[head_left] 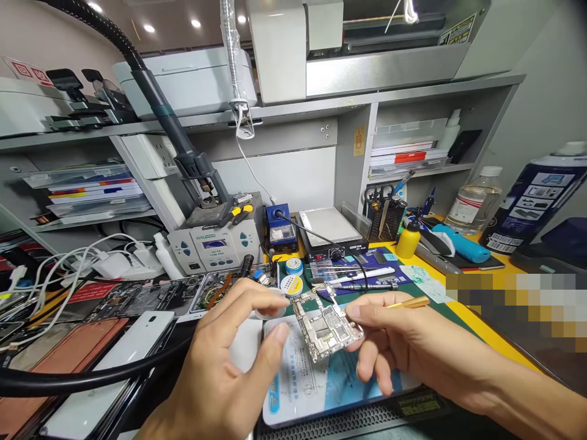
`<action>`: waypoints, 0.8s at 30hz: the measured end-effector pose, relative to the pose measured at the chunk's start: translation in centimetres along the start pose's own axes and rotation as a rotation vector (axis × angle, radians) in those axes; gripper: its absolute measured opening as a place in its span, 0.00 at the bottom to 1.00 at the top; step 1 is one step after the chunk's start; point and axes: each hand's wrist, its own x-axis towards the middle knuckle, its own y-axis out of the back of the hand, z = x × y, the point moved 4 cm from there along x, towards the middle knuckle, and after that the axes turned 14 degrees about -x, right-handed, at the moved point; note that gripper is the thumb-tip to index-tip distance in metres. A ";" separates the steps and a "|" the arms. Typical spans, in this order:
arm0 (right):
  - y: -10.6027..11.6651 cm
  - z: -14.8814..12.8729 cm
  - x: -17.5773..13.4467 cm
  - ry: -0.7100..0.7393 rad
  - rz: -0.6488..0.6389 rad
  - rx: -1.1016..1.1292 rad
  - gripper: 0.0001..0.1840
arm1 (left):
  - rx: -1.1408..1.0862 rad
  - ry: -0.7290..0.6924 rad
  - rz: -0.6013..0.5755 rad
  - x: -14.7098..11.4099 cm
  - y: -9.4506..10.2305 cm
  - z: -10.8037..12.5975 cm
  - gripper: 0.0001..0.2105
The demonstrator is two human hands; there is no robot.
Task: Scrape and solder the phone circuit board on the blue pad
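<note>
A silvery phone circuit board (pixel 326 327) is tilted up in front of me, pinched at its right edge between the thumb and fingers of my right hand (pixel 389 336). A thin brass-coloured tool (pixel 415 302) sticks out behind that thumb; the rest of it is hidden. To the left of the board is my left hand (pixel 233 360), its thumb and forefinger apart in a curve. Its fingertips come close to the board's left edge, with a small gap. Below the board lies a white and blue printed case (pixel 298 391), flat on the bench.
A soldering station (pixel 213 247) and a box with a grey plate (pixel 332 227) stand behind the hands. Small tins (pixel 291 285) sit near the board. Phones (pixel 110 373) and a black hose (pixel 92 382) lie at left. Bottles (pixel 474 201) stand at right.
</note>
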 end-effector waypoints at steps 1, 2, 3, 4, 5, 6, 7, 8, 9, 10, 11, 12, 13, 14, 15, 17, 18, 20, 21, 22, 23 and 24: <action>0.1 0.0 0.0 0.001 0.004 0.009 0.10 | -0.023 -0.013 -0.020 -0.2 -0.1 0.3 0.08; 0.1 -0.1 0.1 0.005 0.005 0.014 0.10 | -0.038 -0.022 -0.043 -0.3 -0.3 0.7 0.08; 0.1 -0.1 0.1 0.010 0.002 0.019 0.10 | -0.043 -0.030 -0.067 -0.4 -0.5 1.0 0.08; 0.1 -0.1 0.1 0.014 -0.002 0.023 0.09 | -0.039 -0.046 -0.091 -0.6 -0.8 1.2 0.09; 0.1 -0.2 0.1 0.015 -0.001 0.027 0.09 | -0.028 -0.058 -0.114 -0.7 -1.1 1.4 0.10; 0.1 -0.2 0.1 0.011 0.000 0.030 0.08 | -0.010 -0.068 -0.133 -0.7 -1.3 1.5 0.11; 0.0 -0.2 0.1 0.009 0.000 0.032 0.08 | 0.006 -0.074 -0.147 -0.8 -1.5 1.5 0.12; 0.0 -0.1 0.1 0.007 -0.001 0.036 0.08 | 0.015 -0.079 -0.157 -0.8 -1.7 1.4 0.12; 0.0 -0.1 0.1 0.005 -0.004 0.039 0.08 | 0.017 -0.083 -0.158 -0.8 -1.8 1.4 0.12; 0.0 -0.1 0.1 0.007 -0.006 0.041 0.08 | 0.022 -0.083 -0.158 -0.8 -1.9 1.3 0.11; 0.0 -0.1 0.1 0.009 -0.007 0.041 0.08 | 0.026 -0.085 -0.156 -0.7 -1.9 1.3 0.11; 0.0 -0.1 0.1 0.010 -0.005 0.041 0.09 | 0.028 -0.091 -0.155 -0.7 -2.0 1.2 0.11; 0.0 -0.1 0.1 0.010 -0.002 0.040 0.09 | 0.028 -0.095 -0.154 -0.7 -2.0 1.2 0.10; 0.1 0.0 0.2 0.010 0.000 0.036 0.09 | 0.026 -0.097 -0.154 -0.7 -2.0 1.2 0.09; 0.1 0.0 0.2 0.011 -0.001 0.030 0.09 | 0.020 -0.101 -0.150 -0.8 -2.1 1.2 0.09; 0.1 0.0 0.2 0.015 -0.002 0.021 0.10 | 0.004 -0.111 -0.146 -0.8 -2.3 1.2 0.09; 0.0 0.0 0.2 0.018 -0.002 0.016 0.10 | 0.000 -0.113 -0.143 -0.8 -2.3 1.1 0.09; 0.0 0.0 0.2 0.018 0.001 0.013 0.10 | -0.007 -0.116 -0.141 -0.9 -2.5 1.0 0.09; 0.0 0.0 0.2 0.017 0.002 0.010 0.10 | -0.012 -0.118 -0.141 -0.8 -2.5 1.0 0.09; 0.0 0.0 0.2 0.015 0.003 0.008 0.10 | -0.019 -0.117 -0.142 -0.8 -2.5 1.0 0.09; 0.0 0.0 0.2 0.015 0.001 0.007 0.10 | -0.026 -0.116 -0.141 -0.8 -2.5 0.9 0.09; 0.0 0.0 0.1 0.014 0.000 0.007 0.10 | -0.035 -0.115 -0.143 -0.8 -2.5 0.9 0.09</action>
